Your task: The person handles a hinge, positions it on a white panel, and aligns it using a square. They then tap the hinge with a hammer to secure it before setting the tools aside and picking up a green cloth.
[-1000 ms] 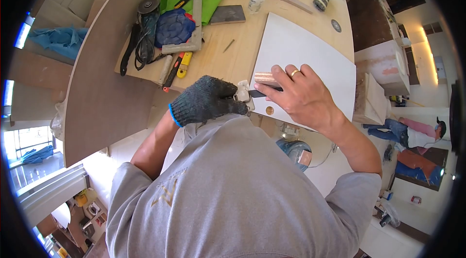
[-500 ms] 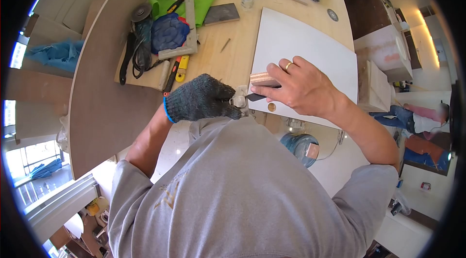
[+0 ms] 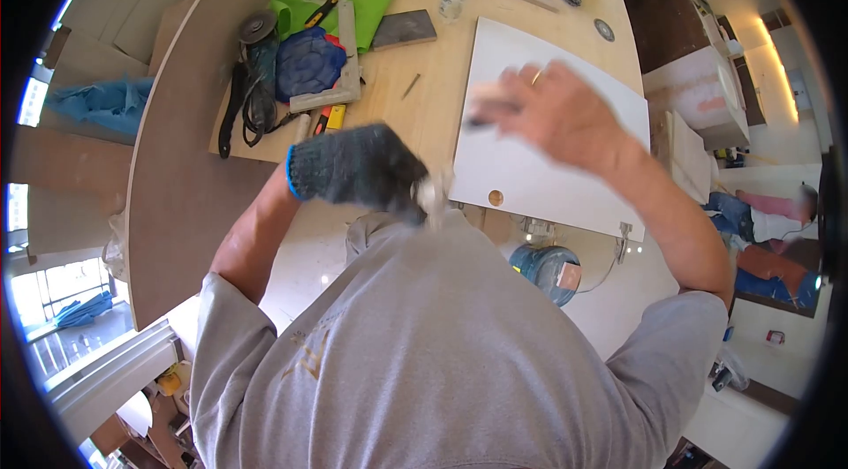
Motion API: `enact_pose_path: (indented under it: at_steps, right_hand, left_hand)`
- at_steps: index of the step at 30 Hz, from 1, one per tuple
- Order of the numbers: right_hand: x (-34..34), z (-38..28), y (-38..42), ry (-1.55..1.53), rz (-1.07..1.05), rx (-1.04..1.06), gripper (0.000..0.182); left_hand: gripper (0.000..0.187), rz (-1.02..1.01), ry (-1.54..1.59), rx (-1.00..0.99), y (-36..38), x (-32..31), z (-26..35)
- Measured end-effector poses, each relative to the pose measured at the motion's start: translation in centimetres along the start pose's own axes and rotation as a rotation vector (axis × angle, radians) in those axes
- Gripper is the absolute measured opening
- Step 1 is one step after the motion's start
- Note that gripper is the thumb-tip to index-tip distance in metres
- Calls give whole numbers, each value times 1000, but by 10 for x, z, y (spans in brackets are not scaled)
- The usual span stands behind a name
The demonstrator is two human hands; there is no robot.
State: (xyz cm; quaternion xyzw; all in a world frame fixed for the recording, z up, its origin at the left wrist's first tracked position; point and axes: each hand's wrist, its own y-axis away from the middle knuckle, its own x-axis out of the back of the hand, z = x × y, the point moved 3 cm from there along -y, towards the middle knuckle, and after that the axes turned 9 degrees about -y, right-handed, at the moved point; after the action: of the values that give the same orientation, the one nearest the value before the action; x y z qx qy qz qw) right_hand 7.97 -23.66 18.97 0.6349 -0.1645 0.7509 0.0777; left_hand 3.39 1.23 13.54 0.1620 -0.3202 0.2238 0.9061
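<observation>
Left hand (image 3: pixel 358 167): gloved, fingers clenched around a small metal piece (image 3: pixel 431 195), blurred.
Right hand (image 3: pixel 552 111): bare, above the white panel (image 3: pixel 565 98), fingers grasping a dark tool (image 3: pixel 481 122), blurred.

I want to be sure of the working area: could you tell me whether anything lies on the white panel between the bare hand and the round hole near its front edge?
Nothing visible: the right hand is blurred above the white panel, and the surface down to the round hole is bare.

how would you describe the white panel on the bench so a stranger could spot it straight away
Start at the pale wooden workbench. On its right part, under the bare right hand, lies a large flat white panel that overhangs the near edge. It is the only plain white sheet there, with a small round hole near its near edge.
</observation>
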Motion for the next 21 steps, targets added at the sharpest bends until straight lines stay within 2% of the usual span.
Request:
enact_pose_path:
  at_steps: [1,2,3,4,6,7,10,11,14,16,18,20,21]
  right_hand:
    - [-3,21,8,16,0,-30,30]
    - [9,41,19,180,-90,-184,32]
    - [16,34,25,128,-49,-219,34]
    - [25,25,26,84,-5,-235,37]
    - [28,-7,9,-83,134,-98,42]
    - [32,-23,0,-121,145,-96,46]
    - [18,-37,-12,-124,192,-53,47]
    - [2,-34,-10,-149,194,-75,54]
    - [-77,-23,-2,-552,144,-747,59]
    - [-160,-19,-2,-588,233,-874,62]
    - [-218,-20,-21,-595,146,-1002,65]
    - [-261,-14,-33,-525,75,-989,67]
    - [-273,-14,-40,-492,35,-980,68]
  left_hand:
    - [31,49,27,-73,0,-1,1]
    - [32,91,61,-146,1,-8,0]
    - [32,163,95,-213,3,-12,-2]
    - [33,195,59,-130,4,-8,-9]
    - [34,200,-1,30,6,-3,-27]
    - [34,312,-9,-127,3,-3,-30]
    - [32,283,80,-31,9,-3,-33]
    - [31,275,109,27,11,-2,-35]
    - [34,285,220,342,23,-17,-49]
    - [42,305,301,588,31,-29,-52]
    - [46,535,324,466,32,-71,-86]
    - [45,772,411,403,34,-104,-100]
    - [41,789,399,403,36,-100,-87]
